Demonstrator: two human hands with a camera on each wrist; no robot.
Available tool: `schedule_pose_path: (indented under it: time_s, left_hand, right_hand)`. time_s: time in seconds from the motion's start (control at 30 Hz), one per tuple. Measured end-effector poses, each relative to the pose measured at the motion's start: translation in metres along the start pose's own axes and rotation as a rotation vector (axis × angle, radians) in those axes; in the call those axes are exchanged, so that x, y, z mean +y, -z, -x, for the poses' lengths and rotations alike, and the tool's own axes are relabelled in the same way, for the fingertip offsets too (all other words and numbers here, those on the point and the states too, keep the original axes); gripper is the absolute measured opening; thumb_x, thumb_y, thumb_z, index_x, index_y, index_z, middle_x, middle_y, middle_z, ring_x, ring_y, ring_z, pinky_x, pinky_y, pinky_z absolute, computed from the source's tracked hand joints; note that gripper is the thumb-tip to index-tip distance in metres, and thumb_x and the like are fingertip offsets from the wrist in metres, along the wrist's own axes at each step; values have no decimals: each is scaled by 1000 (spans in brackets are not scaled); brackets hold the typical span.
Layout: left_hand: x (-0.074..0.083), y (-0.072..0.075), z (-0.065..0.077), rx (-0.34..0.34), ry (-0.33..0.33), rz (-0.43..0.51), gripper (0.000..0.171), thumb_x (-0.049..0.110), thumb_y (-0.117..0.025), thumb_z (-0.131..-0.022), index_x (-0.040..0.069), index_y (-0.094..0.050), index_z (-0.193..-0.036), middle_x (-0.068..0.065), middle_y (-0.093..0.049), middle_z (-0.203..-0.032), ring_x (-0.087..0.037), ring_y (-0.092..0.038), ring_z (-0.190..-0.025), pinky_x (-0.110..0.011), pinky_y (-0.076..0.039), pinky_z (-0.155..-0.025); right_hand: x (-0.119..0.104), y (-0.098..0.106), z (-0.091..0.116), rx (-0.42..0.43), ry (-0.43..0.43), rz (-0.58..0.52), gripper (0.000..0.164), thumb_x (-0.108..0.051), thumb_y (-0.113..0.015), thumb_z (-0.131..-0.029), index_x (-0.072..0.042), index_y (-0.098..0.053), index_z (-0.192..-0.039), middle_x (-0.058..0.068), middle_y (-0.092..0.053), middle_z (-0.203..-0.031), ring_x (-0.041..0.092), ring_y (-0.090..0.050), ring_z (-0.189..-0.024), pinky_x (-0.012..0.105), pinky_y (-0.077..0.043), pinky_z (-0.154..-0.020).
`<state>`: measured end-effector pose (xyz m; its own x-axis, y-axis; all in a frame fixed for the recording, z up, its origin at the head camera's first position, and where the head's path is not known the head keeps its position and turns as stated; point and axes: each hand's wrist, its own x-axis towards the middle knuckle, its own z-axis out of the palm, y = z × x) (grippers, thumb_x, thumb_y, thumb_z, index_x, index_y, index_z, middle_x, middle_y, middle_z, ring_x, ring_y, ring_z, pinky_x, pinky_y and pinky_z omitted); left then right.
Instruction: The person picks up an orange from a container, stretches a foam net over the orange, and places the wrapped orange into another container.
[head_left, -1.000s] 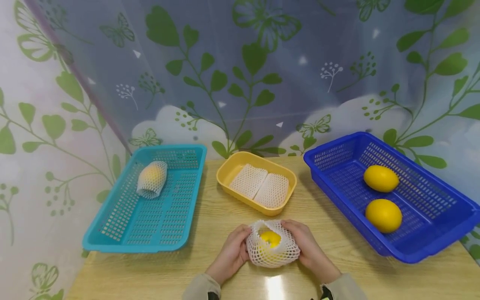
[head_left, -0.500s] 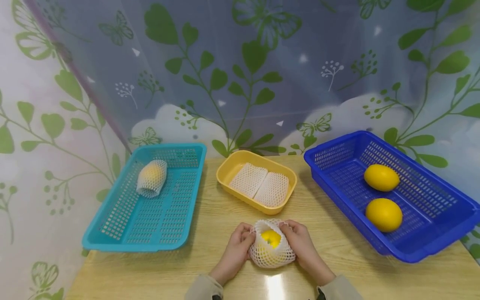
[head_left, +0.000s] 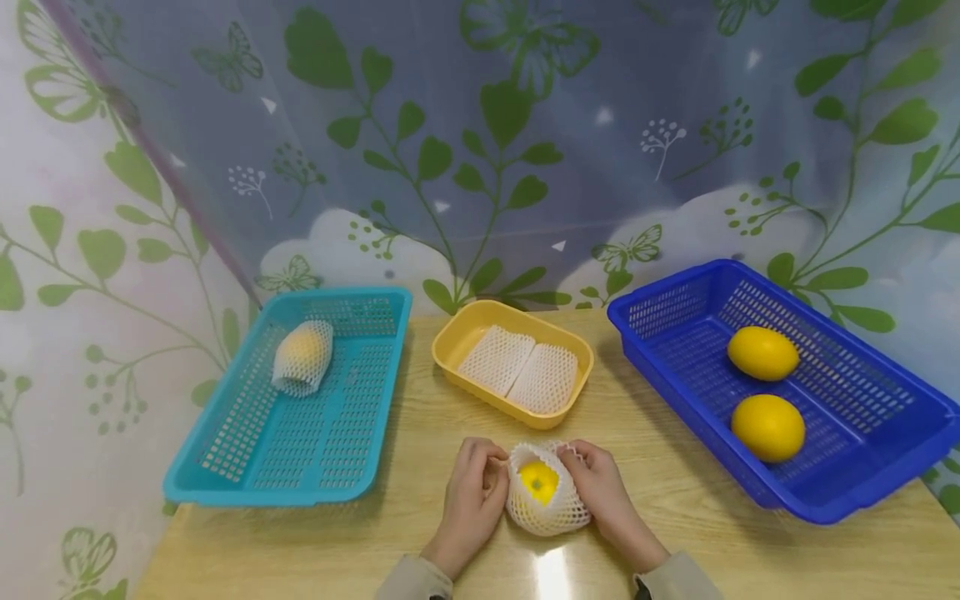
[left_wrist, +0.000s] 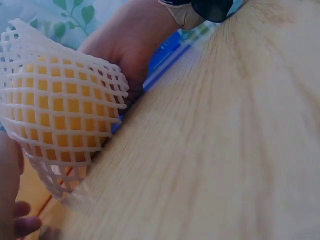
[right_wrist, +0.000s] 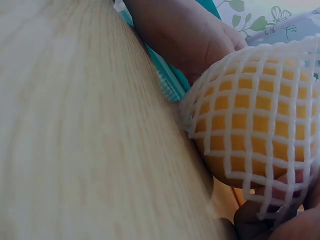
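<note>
A yellow lemon (head_left: 537, 481) sits inside a white foam net sleeve (head_left: 551, 518) at the table's front middle, its stem end showing through the sleeve's opening. My left hand (head_left: 471, 498) pinches the sleeve's left edge between thumb and forefinger. On the other side, my right hand (head_left: 606, 498) grips the sleeve's upper right edge, thumb on top. Through the mesh, the lemon's rounded side shows in both wrist views, close above the wood; the left wrist view has the foam net (left_wrist: 60, 105) stretched to a peak at upper left.
A turquoise basket (head_left: 273, 492) at left holds one netted lemon (head_left: 303, 354). Behind the hands, a yellow tray (head_left: 450, 375) contains two flat foam nets (head_left: 543, 379). At right, a blue basket (head_left: 693, 433) bears two bare lemons (head_left: 763, 352). A patterned curtain hangs behind the table.
Both hands have shifted their hold up to the sleeve's opening. The left hand's fingers have moved up and out at its left edge, and the opening has turned slightly left.
</note>
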<state>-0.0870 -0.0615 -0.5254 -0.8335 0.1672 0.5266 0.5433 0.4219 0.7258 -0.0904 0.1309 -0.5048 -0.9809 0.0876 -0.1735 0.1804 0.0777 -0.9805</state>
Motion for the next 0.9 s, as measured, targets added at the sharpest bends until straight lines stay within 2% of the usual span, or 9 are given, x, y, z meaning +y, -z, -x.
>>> schedule_pose_path:
  time_s: [0.1,0.2,0.3,0.37,0.43,0.5,0.63,0.77,0.9]
  left_hand:
    - [0,-2,-2,40,-84,15,30,-12,-55,-86,12,-60,-105,-1,-55,-100,-12,-52,-84,-22,-46,-70]
    - [5,-4,0,-7,-98,202,32,-6,-42,-95,7,-54,-121,-8,-57,-113,-18,-54,-101,-31,-47,-85]
    - [10,-9,1,-75,-87,360,39,23,-32,-106,5,-40,-140,-15,-51,-133,-24,-48,-120,-38,-41,-98]
    - [13,-13,2,-124,-91,406,54,42,-32,-106,5,-31,-146,-17,-44,-141,-28,-42,-129,-40,-34,-106]
    - [15,-17,3,-172,-74,422,68,55,-40,-101,7,-26,-148,-17,-40,-145,-29,-39,-134,-38,-29,-111]
    - [17,-20,4,-215,-27,452,75,53,-55,-95,9,-24,-148,-16,-37,-148,-28,-39,-134,-36,-29,-113]
    - [21,-21,4,-259,63,510,97,34,-83,-75,10,-23,-148,-16,-36,-149,-25,-43,-132,-35,-33,-111]
    - [23,-22,3,-271,67,517,111,16,-93,-61,7,-23,-147,-18,-35,-148,-27,-42,-133,-37,-32,-113]
    - [22,-23,3,-263,59,479,109,14,-95,-62,7,-25,-146,-15,-40,-144,-24,-48,-128,-36,-37,-109]
  right_hand:
    - [0,0,0,0,7,13,20,-10,-54,-100,2,-61,-85,2,-51,-68,10,-48,-59,22,-42,-53]
    - [1,0,-1,-1,14,27,20,-10,-54,-100,3,-62,-86,3,-53,-69,10,-49,-61,23,-43,-54]
    - [1,-1,-1,4,22,30,21,-9,-54,-100,3,-64,-87,3,-56,-70,11,-51,-61,23,-45,-55]
    - [2,-2,-1,7,30,22,21,-9,-54,-99,3,-64,-86,3,-56,-70,10,-52,-61,23,-45,-55]
    - [1,-2,0,8,36,9,21,-9,-55,-99,4,-64,-86,3,-56,-69,10,-52,-60,23,-45,-54]
    - [1,-3,0,9,43,0,21,-9,-55,-99,4,-64,-85,3,-56,-69,10,-52,-60,23,-46,-54]
    - [1,-2,1,18,42,3,21,-9,-56,-99,3,-64,-85,3,-55,-69,9,-52,-60,22,-46,-54]
    - [0,-1,1,23,37,11,22,-11,-56,-99,3,-63,-84,2,-55,-69,10,-52,-60,23,-45,-53]
    - [2,-2,0,14,44,19,22,-13,-58,-99,2,-63,-85,1,-53,-69,10,-51,-61,23,-45,-54]
